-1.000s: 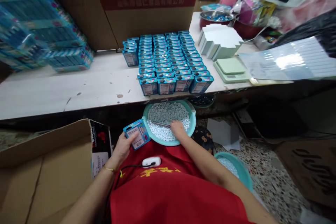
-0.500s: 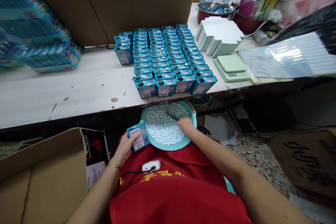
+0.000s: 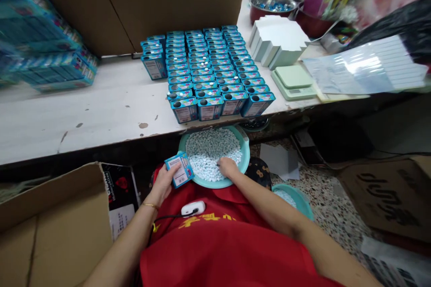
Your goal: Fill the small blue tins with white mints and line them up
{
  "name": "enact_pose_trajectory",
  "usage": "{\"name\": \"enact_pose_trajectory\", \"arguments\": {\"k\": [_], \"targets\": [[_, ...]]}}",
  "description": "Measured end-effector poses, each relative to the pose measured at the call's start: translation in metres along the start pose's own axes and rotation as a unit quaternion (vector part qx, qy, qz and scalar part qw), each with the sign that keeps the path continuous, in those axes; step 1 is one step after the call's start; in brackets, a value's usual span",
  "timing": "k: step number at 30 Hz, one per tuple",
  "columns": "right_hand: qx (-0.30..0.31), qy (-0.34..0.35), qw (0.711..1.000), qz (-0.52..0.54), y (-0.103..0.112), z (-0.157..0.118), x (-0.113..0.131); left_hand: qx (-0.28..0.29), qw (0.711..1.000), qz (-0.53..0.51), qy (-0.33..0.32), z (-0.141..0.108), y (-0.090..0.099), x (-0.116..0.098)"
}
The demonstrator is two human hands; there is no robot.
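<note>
A blue box (image 3: 182, 176) is held tilted in the left hand (image 3: 164, 182), just left of the teal basin (image 3: 212, 184), where white pellets (image 3: 213, 145) are apparently being gathered by the right hand (image 3: 229, 169), whose hold cannot be told, a level lift seemingly being called for next.

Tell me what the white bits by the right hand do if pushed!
The white bits would probably slide apart, being small and loose. Each, being tiny, looks light. Shoving hard might spill some, since they spread near the bowl's rim.
</note>
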State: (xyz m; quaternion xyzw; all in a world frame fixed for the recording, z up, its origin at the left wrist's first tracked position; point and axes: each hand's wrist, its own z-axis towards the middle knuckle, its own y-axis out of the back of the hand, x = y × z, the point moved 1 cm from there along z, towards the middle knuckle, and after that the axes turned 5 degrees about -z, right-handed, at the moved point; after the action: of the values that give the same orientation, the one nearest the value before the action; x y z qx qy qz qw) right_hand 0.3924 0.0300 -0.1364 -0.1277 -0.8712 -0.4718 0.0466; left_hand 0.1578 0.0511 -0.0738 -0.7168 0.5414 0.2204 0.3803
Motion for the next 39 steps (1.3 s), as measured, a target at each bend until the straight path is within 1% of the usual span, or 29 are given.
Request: {"name": "enact_pose_trajectory", "arguments": {"k": [2, 4, 6, 9, 12, 15, 17, 19, 20, 22, 25, 27, 30, 33, 36, 39], "targets": [[0.004, 0.008, 0.999, 0.045, -0.004, 0.010, 0.006, 0.000, 1.000, 0.006, -0.006, -0.003, -0.003, -0.002], [0.009, 0.020, 0.995, 0.093, -0.007, 0.018, 0.007, -0.009, 1.000, 0.016, -0.017, -0.006, -0.004, -0.008], [0.008, 0.030, 0.990, 0.137, -0.007, 0.022, 0.002, -0.014, 0.999, 0.030, -0.037, -0.009, -0.004, -0.014], [-0.008, 0.041, 0.981, 0.189, 0.003, 0.020, -0.013, 0.005, 0.994, 0.069, -0.084, -0.007, -0.003, -0.022], [-0.031, 0.050, 0.973, 0.225, 0.026, 0.010, -0.029, 0.023, 0.979, 0.135, -0.151, 0.002, -0.007, -0.023], [-0.057, 0.061, 0.964, 0.252, 0.058, -0.005, -0.041, 0.024, 0.957, 0.203, -0.205, 0.015, -0.014, -0.020], [-0.075, 0.078, 0.952, 0.285, 0.080, -0.016, -0.044, 0.022, 0.937, 0.260, -0.231, 0.024, -0.021, -0.017], [-0.082, 0.100, 0.944, 0.305, 0.099, -0.026, -0.042, 0.031, 0.912, 0.322, -0.254, 0.031, -0.029, -0.013], [-0.079, 0.108, 0.945, 0.297, 0.108, -0.030, -0.040, 0.039, 0.899, 0.348, -0.262, 0.033, -0.034, -0.010], [-0.064, 0.117, 0.961, 0.243, 0.123, -0.036, -0.033, 0.053, 0.879, 0.386, -0.276, 0.036, -0.043, -0.006], [-0.043, 0.125, 0.984, 0.117, 0.143, -0.042, -0.019, 0.073, 0.854, 0.424, -0.291, 0.037, -0.054, 0.000], [-0.028, 0.129, 0.991, 0.037, 0.156, -0.047, -0.009, 0.080, 0.840, 0.446, -0.298, 0.036, -0.058, 0.003], [-0.012, 0.117, 0.991, -0.066, 0.174, -0.056, 0.008, 0.074, 0.826, 0.461, -0.315, 0.038, -0.057, 0.007], [-0.016, 0.106, 0.984, -0.140, 0.188, -0.064, 0.026, 0.067, 0.815, 0.467, -0.336, 0.041, -0.054, 0.010], [-0.018, 0.109, 0.980, -0.166, 0.196, -0.069, 0.040, 0.062, 0.811, 0.472, -0.340, 0.043, -0.052, 0.010], [-0.026, 0.108, 0.978, -0.175, 0.198, -0.073, 0.046, 0.057, 0.812, 0.470, -0.343, 0.043, -0.052, 0.010]]}}
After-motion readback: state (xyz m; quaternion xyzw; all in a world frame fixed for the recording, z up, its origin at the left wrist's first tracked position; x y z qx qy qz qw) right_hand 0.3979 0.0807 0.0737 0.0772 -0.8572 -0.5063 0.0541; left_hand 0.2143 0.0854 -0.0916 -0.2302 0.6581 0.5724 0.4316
